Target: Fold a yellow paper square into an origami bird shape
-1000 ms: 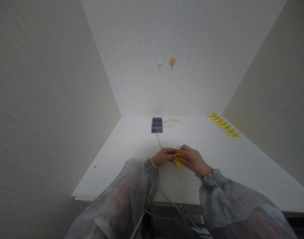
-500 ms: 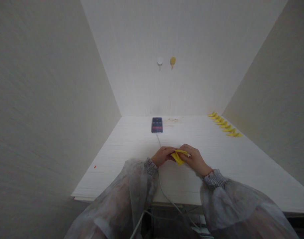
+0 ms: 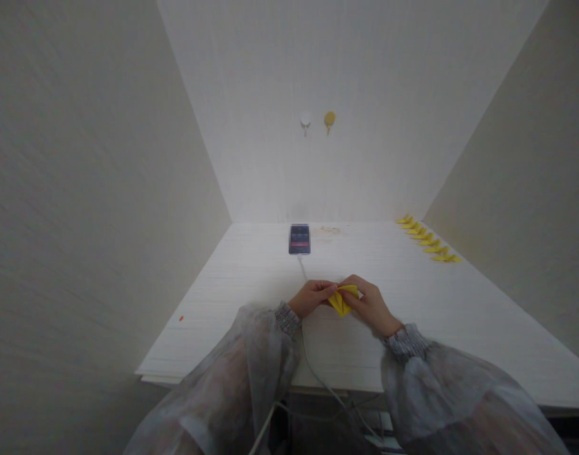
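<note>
A partly folded piece of yellow origami paper is held between my two hands over the middle of the table. My left hand pinches its left edge, thumb on top. From the right, my right hand grips the paper with its thumb pressed in among the folds. The layers spread toward me in a pointed shape; some fingertips are hidden behind the paper. Along the table's right side lies a row of several folded yellow paper pieces, each with pointed ends.
A phone lies near the back wall, with a white cable running from it toward me under my left wrist. A small orange scrap is at the left edge. A white hook and a yellow hook are on the back wall.
My left thumb has shifted onto the upper edge of the yellow paper, and its folds now show spread wider. The row at the right is unchanged.
</note>
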`<control>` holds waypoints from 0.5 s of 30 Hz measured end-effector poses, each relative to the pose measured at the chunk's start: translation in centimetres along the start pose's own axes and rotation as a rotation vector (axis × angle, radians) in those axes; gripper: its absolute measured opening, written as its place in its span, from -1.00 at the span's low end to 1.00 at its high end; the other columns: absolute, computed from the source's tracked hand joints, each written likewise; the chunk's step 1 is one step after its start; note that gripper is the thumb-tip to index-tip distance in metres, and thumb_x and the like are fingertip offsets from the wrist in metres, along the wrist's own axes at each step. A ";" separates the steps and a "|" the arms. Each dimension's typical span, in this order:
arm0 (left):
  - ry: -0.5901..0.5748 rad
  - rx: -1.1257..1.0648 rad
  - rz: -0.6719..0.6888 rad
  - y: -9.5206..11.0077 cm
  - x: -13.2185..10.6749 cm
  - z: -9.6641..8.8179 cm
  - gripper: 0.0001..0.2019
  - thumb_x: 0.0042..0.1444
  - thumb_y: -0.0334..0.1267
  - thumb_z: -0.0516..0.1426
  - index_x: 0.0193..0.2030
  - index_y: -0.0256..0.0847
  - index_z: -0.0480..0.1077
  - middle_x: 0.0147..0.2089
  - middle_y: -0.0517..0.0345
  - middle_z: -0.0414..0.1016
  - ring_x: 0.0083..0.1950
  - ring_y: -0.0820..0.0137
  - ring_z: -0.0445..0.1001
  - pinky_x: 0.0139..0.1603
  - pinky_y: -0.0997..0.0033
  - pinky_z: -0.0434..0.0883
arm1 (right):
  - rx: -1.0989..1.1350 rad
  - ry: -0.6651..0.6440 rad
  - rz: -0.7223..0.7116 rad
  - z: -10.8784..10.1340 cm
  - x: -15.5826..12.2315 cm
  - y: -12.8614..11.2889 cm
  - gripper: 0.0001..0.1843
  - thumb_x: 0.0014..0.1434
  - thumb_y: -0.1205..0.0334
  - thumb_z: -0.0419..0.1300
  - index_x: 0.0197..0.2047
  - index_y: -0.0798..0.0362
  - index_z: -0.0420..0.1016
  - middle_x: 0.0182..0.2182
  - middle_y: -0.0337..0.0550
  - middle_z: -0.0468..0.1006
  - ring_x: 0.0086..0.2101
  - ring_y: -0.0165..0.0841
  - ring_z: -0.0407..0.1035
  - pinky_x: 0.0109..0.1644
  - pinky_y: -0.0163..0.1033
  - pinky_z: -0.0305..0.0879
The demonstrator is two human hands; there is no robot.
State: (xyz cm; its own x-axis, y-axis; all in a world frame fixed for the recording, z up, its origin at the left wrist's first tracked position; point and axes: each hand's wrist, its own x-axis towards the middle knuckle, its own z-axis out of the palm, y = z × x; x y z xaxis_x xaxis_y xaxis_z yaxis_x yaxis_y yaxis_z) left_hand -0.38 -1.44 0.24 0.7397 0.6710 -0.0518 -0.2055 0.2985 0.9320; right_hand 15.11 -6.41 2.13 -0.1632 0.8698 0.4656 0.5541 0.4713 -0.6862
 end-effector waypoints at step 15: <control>0.049 -0.023 -0.012 0.0 0.0 0.1 -0.65 -0.20 -0.11 0.18 -0.33 -0.37 0.39 -0.43 0.13 0.40 -0.41 0.51 0.35 -0.29 0.45 0.30 | 0.060 -0.007 0.008 0.0 0.0 -0.4 -0.90 0.04 0.27 0.04 -0.43 0.07 0.35 -0.49 -0.19 0.35 -0.43 -0.39 0.27 -0.37 -0.32 0.20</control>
State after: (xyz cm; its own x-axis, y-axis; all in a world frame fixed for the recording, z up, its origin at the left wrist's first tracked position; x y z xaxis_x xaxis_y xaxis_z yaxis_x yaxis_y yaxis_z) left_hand -0.31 -1.52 0.32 0.7103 0.6992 -0.0809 -0.2115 0.3216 0.9230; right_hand 14.88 -6.60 2.44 -0.1646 0.8747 0.4558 0.5059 0.4716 -0.7223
